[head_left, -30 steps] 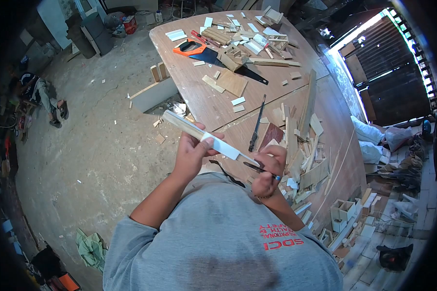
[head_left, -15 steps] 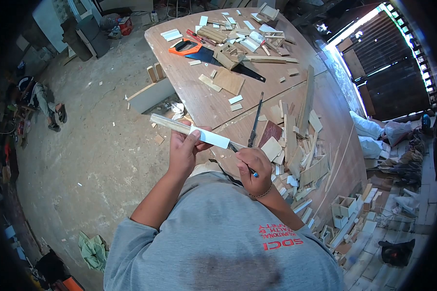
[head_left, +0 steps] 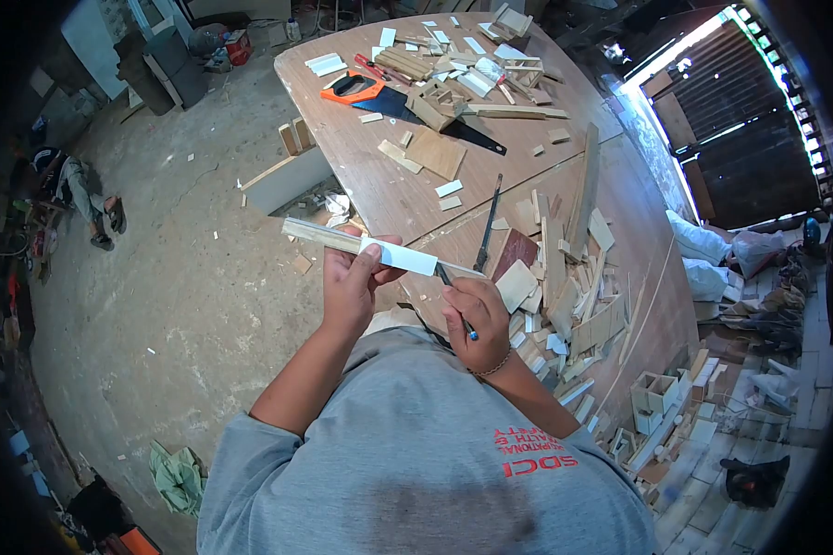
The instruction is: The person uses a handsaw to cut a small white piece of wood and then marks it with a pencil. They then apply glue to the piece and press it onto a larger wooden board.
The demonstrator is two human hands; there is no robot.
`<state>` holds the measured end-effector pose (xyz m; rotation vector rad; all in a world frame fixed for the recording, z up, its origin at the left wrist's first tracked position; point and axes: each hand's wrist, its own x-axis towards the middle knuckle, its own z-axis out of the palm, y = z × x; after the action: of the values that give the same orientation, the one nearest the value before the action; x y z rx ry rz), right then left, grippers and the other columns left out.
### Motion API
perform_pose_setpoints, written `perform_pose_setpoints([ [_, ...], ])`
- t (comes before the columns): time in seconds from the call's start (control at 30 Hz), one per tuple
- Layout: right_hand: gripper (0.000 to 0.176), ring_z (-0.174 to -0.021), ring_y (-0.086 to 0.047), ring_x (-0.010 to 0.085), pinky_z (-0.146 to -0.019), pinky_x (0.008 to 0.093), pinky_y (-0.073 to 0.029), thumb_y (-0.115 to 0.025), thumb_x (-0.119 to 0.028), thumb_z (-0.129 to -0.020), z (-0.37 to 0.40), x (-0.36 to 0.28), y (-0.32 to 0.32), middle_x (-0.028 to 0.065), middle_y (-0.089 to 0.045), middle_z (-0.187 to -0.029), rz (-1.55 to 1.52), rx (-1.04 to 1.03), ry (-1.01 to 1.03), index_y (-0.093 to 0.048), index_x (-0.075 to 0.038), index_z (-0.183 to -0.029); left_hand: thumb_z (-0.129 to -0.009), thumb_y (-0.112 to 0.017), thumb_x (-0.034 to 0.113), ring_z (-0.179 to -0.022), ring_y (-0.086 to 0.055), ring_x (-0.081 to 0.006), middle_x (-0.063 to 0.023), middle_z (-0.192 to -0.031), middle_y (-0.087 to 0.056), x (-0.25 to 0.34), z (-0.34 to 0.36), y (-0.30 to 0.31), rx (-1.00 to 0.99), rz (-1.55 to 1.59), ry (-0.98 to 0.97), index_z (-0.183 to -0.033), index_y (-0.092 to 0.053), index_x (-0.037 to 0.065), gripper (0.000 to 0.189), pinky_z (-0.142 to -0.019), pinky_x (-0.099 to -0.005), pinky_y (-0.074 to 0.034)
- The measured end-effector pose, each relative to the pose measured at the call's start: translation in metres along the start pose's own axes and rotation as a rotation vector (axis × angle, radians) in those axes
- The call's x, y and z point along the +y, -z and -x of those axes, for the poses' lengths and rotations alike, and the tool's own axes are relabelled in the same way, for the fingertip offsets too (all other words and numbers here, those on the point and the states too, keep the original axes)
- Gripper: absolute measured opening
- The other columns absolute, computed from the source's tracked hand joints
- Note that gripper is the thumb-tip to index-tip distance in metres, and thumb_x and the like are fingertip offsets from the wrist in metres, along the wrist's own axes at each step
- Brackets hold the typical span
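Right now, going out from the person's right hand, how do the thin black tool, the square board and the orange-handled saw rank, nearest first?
1. thin black tool, on the table just beyond the right hand.
2. square board, mid-table.
3. orange-handled saw, far end.

Your tabletop point(head_left: 361, 166) carries an orange-handled handsaw point(head_left: 391, 103) at the far end, a dark file point(head_left: 489, 222) nearer, and heaped wood offcuts point(head_left: 565, 268) to your right.
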<state>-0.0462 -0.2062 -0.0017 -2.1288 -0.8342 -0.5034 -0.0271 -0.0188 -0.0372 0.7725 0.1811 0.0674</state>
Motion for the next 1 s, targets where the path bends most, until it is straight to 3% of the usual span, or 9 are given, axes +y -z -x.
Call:
perform_pose_setpoints([
  [0.2, 0.023, -0.081, -0.058, 0.0311, -0.072, 0.0381, -0.047, -0.066, -0.007, -0.078, 0.001, -0.005, -0.010, 0.0139, -0.060, -0.093, 0.083, -0.009, -0.065, -0.060, -0.001, -0.099, -0.093, -0.049, 0.008, -0.084, -0.065, -0.0241, -0.0233, -0.104, -0.060, -0.007, -0.006, 0.007, 0.040, 0.035, 0.014, -0.110, -0.031, 0.009, 0.025, -0.072, -0.0384, -0.058],
  [0.27, 0.017, -0.081, -0.058, 0.0319, -0.072, 0.0384, -0.046, -0.065, -0.006, -0.078, 0.007, -0.007, -0.015, 0.0127, -0.061, -0.089, -0.296, -0.377, -0.015, -0.061, -0.002, -0.094, -0.093, -0.049, 0.008, -0.084, -0.065, -0.0242, -0.0234, -0.104, -0.060, -0.006, -0.009, 0.010, 0.062, 0.059, 0.029, -0.110, -0.032, 0.009, 0.024, -0.072, -0.0385, -0.058],
  [0.3, 0.017, -0.081, -0.058, 0.0319, -0.072, 0.0384, -0.046, -0.065, -0.006, -0.078, 0.007, -0.006, -0.014, 0.0127, -0.061, -0.089, -0.295, -0.375, -0.017, -0.061, -0.002, -0.094, -0.093, -0.049, 0.008, -0.085, -0.065, -0.0243, -0.0234, -0.104, -0.060, -0.004, -0.010, 0.008, 0.028, 0.048, -0.008, -0.110, -0.032, 0.009, 0.024, -0.072, -0.0387, -0.058],
  [0.37, 0.009, -0.077, -0.057, 0.0307, -0.071, 0.0378, -0.045, -0.062, -0.006, -0.081, 0.001, 0.000, -0.008, 0.0116, -0.060, -0.082, -0.303, -0.146, -0.029, -0.060, -0.002, -0.089, -0.093, -0.049, 0.008, -0.085, -0.065, -0.0243, -0.0234, -0.105, -0.060, 0.000, -0.012, 0.002, 0.001, 0.043, -0.053, -0.110, -0.032, 0.009, 0.024, -0.073, -0.0389, -0.058],
  [0.57, 0.008, -0.070, -0.055, 0.0277, -0.070, 0.0360, -0.043, -0.056, -0.007, -0.087, -0.025, 0.022, 0.015, 0.0113, -0.058, -0.077, -0.207, 0.215, -0.088, -0.059, 0.000, -0.090, -0.091, -0.052, 0.010, -0.082, -0.064, -0.0220, -0.0220, -0.103, -0.062, -0.003, -0.011, 0.012, 0.004, -0.013, -0.034, -0.109, -0.034, 0.011, 0.026, -0.069, -0.0349, -0.055],
  [0.63, 0.008, -0.068, -0.054, 0.0272, -0.066, 0.0340, -0.044, -0.055, -0.006, -0.087, -0.027, 0.025, 0.014, 0.0107, -0.058, -0.079, -0.257, 0.153, -0.150, -0.059, -0.001, -0.092, -0.091, -0.052, 0.010, -0.082, -0.064, -0.0208, -0.0221, -0.103, -0.062, -0.002, -0.009, 0.010, 0.017, -0.043, -0.008, -0.110, -0.033, 0.011, 0.027, -0.069, -0.0344, -0.055],
  [0.7, 0.015, -0.069, -0.058, 0.0266, -0.062, 0.0326, -0.046, -0.064, -0.010, -0.082, -0.035, 0.021, 0.013, 0.0097, -0.058, -0.083, -0.095, -0.033, -0.325, -0.061, -0.003, -0.096, -0.092, -0.051, 0.008, -0.084, -0.064, -0.0202, -0.0223, -0.104, -0.061, -0.008, -0.008, 0.011, -0.008, -0.053, 0.000, -0.111, -0.033, 0.009, 0.027, -0.070, -0.0328, -0.056],
  [0.87, 0.038, -0.070, -0.060, 0.0245, -0.063, 0.0315, -0.049, -0.079, -0.016, -0.066, -0.050, 0.011, -0.001, 0.0093, -0.059, -0.085, 0.070, -0.160, -0.221, -0.065, -0.005, -0.100, -0.092, -0.053, 0.008, -0.091, -0.064, -0.0190, -0.0221, -0.110, -0.059, -0.010, -0.004, 0.007, -0.044, -0.150, 0.032, -0.116, -0.031, 0.009, 0.032, -0.072, -0.0239, -0.055],
  [1.0, 0.039, -0.071, -0.061, 0.0226, -0.060, 0.0307, -0.049, -0.081, -0.014, -0.062, -0.047, 0.016, -0.002, 0.0080, -0.059, -0.085, 0.065, -0.175, -0.231, -0.068, -0.007, -0.097, -0.091, -0.053, 0.009, -0.095, -0.064, -0.0228, -0.0233, -0.111, -0.058, -0.007, -0.006, 0.005, -0.061, -0.164, 0.037, -0.117, -0.031, 0.010, 0.035, -0.076, -0.0294, -0.056],
])
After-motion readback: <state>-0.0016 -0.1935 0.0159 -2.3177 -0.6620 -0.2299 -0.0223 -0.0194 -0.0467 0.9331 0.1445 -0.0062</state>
